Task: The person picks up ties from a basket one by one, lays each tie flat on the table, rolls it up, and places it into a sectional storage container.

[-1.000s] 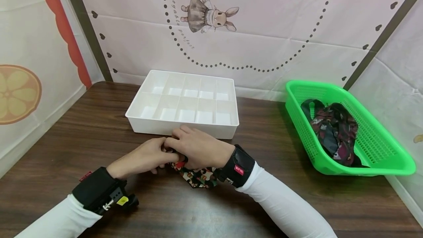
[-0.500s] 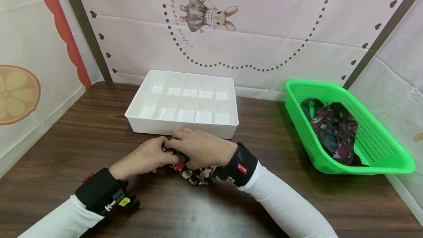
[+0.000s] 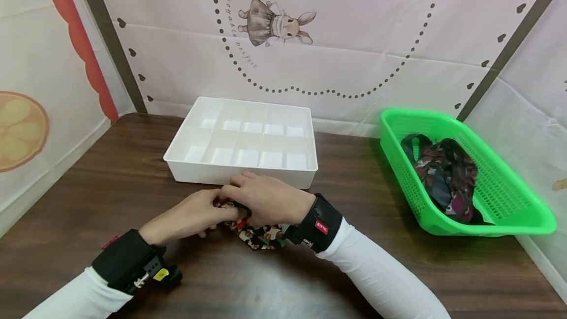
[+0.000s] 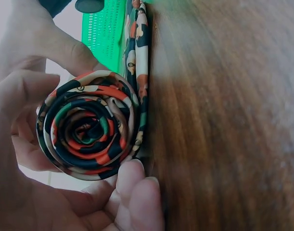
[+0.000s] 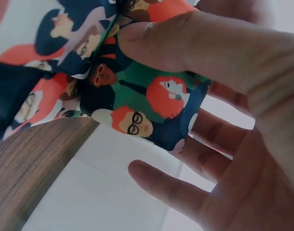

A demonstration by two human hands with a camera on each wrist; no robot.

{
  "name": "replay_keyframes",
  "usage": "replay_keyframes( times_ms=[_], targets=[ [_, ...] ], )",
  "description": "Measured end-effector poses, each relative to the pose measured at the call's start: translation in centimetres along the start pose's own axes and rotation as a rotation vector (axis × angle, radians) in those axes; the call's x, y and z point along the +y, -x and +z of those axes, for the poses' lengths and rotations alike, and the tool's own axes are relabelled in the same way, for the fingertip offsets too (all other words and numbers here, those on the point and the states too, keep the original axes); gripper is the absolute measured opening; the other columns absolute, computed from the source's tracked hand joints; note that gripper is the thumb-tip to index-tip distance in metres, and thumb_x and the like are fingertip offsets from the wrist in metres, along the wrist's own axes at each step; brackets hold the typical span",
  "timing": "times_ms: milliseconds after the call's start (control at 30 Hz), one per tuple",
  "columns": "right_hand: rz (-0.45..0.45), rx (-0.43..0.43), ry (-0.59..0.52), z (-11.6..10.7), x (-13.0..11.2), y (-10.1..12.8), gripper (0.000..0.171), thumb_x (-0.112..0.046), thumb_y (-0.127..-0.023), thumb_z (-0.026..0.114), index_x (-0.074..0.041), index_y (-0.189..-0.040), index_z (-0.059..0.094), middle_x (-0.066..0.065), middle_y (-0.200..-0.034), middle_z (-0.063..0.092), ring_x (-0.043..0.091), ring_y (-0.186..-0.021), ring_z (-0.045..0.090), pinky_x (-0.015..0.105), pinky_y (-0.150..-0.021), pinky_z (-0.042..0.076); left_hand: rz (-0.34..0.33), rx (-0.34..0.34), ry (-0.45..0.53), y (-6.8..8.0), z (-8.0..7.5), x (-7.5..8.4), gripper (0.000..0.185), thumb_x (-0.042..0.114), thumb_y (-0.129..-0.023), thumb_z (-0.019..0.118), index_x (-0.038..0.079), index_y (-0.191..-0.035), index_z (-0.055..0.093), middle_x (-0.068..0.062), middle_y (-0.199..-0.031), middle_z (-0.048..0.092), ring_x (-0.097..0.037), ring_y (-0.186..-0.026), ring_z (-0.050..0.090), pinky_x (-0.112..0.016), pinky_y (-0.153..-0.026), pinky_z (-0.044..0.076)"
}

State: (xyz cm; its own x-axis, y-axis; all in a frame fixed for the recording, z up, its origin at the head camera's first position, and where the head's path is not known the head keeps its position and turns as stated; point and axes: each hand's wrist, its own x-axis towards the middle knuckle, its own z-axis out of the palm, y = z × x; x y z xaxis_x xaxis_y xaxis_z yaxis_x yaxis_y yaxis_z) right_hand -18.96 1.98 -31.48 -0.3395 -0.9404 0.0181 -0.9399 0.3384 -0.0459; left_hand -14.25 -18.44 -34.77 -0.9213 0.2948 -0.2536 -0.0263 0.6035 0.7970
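A patterned necktie (image 3: 261, 238) lies on the table, partly rolled up. Its dark cloth is printed with small people in red, green and cream. The left wrist view looks at the end of the coil (image 4: 86, 130), with the flat tail running off behind it along the tabletop. My left hand (image 3: 188, 216) holds the coil from the left, fingertips tucked at its lower side. From the right, my right hand (image 3: 267, 200) grips the roll, thumb on top and fingers behind in the right wrist view. Its palm hides part of the tie from the head.
Behind the hands stands a white divided box (image 3: 241, 174) with two rows of compartments. At the right a green basket (image 3: 505, 206) holds dark patterned cloth pieces (image 3: 447, 176). Printed sheets (image 3: 354, 23) hang round the brown table (image 3: 110, 171).
Both hands stay at the roll with only small finger shifts. The left hand has flattened slightly over it. The whole head view has tilted a little.
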Motion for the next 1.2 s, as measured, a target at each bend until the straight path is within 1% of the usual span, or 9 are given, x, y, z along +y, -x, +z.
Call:
replay_keyframes(
  times_ms=[167, 267, 433, 600, 733, 833, 967, 1067, 1200],
  targets=[
    [0.015, 0.023, 0.016, 0.21, 0.18, -0.07, 0.058, -0.024, -0.084, 0.093, -0.014, -0.132, 0.062, 0.002, -0.119, 0.057, 0.017, -0.109, 0.054, 0.023, -0.094, 0.046, -0.005, 0.019, -0.005, -0.11, 0.19, -0.15, 0.036, 0.042, -0.098, 0.067, 0.01, -0.114, 0.064, -0.008, -0.074, 0.057, -0.023, -0.066, 0.057, -0.038, -0.055, 0.052],
    [0.018, 0.031, 0.049, 0.29, 0.17, -0.16, 0.059, -0.023, -0.083, 0.094, -0.013, -0.132, 0.061, 0.002, -0.119, 0.056, 0.017, -0.109, 0.054, 0.024, -0.096, 0.046, 0.001, 0.01, 0.016, -0.23, 0.14, -0.21, 0.034, 0.039, -0.098, 0.068, 0.009, -0.113, 0.064, -0.008, -0.074, 0.057, -0.022, -0.065, 0.055, -0.037, -0.054, 0.051],
    [0.024, -0.002, 0.103, 0.37, -0.17, -0.47, 0.062, -0.021, -0.085, 0.091, -0.014, -0.138, 0.06, 0.0, -0.124, 0.059, 0.018, -0.115, 0.054, 0.025, -0.102, 0.044, 0.002, 0.004, 0.049, -0.18, -0.06, -0.24, 0.031, 0.033, -0.093, 0.072, 0.009, -0.111, 0.063, -0.005, -0.074, 0.055, -0.022, -0.065, 0.054, -0.036, -0.055, 0.05],
    [0.016, -0.044, 0.109, 0.26, -0.56, -0.38, 0.061, -0.017, -0.088, 0.086, -0.018, -0.142, 0.06, -0.002, -0.128, 0.061, 0.018, -0.116, 0.055, 0.026, -0.101, 0.045, -0.01, 0.006, 0.064, -0.25, -0.05, -0.45, 0.032, 0.029, -0.088, 0.077, 0.007, -0.107, 0.063, -0.002, -0.072, 0.051, -0.02, -0.061, 0.052, -0.034, -0.053, 0.049],
    [0.004, -0.051, 0.105, 0.17, -0.69, -0.04, 0.062, -0.014, -0.088, 0.085, -0.019, -0.146, 0.061, -0.002, -0.129, 0.063, 0.018, -0.115, 0.057, 0.026, -0.1, 0.047, -0.02, 0.011, 0.051, -0.27, 0.23, -0.57, 0.037, 0.032, -0.087, 0.079, 0.007, -0.108, 0.062, -0.003, -0.075, 0.055, -0.021, -0.061, 0.053, -0.035, -0.053, 0.049],
    [-0.019, -0.026, 0.103, 0.28, -0.63, 0.01, 0.063, -0.012, -0.088, 0.085, -0.019, -0.146, 0.061, -0.001, -0.129, 0.064, 0.018, -0.113, 0.058, 0.026, -0.098, 0.048, -0.03, 0.02, 0.043, -0.22, 0.31, -0.59, 0.04, 0.037, -0.087, 0.082, 0.008, -0.107, 0.063, -0.004, -0.078, 0.058, -0.022, -0.063, 0.055, -0.036, -0.054, 0.05],
    [-0.045, 0.007, 0.089, 0.41, -0.39, -0.07, 0.052, -0.014, -0.091, 0.084, -0.018, -0.138, 0.064, -0.002, -0.127, 0.064, 0.017, -0.11, 0.057, 0.025, -0.097, 0.046, -0.023, 0.008, 0.05, -0.36, 0.22, -0.59, 0.046, 0.044, -0.086, 0.084, 0.01, -0.109, 0.063, -0.004, -0.077, 0.057, -0.022, -0.064, 0.055, -0.037, -0.054, 0.051],
    [-0.032, 0.008, 0.065, 0.43, -0.19, -0.06, 0.05, -0.014, -0.091, 0.084, -0.018, -0.137, 0.063, -0.002, -0.129, 0.063, 0.017, -0.112, 0.055, 0.024, -0.097, 0.045, -0.01, -0.017, 0.056, -0.48, 0.1, -0.62, 0.049, 0.047, -0.09, 0.081, 0.01, -0.115, 0.062, -0.005, -0.077, 0.056, -0.022, -0.066, 0.055, -0.038, -0.055, 0.052],
    [0.002, -0.002, 0.054, 0.47, -0.01, -0.09, 0.056, -0.007, -0.087, 0.085, -0.017, -0.137, 0.061, -0.002, -0.126, 0.062, 0.016, -0.112, 0.052, 0.023, -0.096, 0.044, -0.006, -0.033, 0.054, -0.46, -0.1, -0.63, 0.049, 0.049, -0.097, 0.072, 0.009, -0.125, 0.064, -0.008, -0.083, 0.058, -0.024, -0.073, 0.057, -0.041, -0.059, 0.053]
  ],
)
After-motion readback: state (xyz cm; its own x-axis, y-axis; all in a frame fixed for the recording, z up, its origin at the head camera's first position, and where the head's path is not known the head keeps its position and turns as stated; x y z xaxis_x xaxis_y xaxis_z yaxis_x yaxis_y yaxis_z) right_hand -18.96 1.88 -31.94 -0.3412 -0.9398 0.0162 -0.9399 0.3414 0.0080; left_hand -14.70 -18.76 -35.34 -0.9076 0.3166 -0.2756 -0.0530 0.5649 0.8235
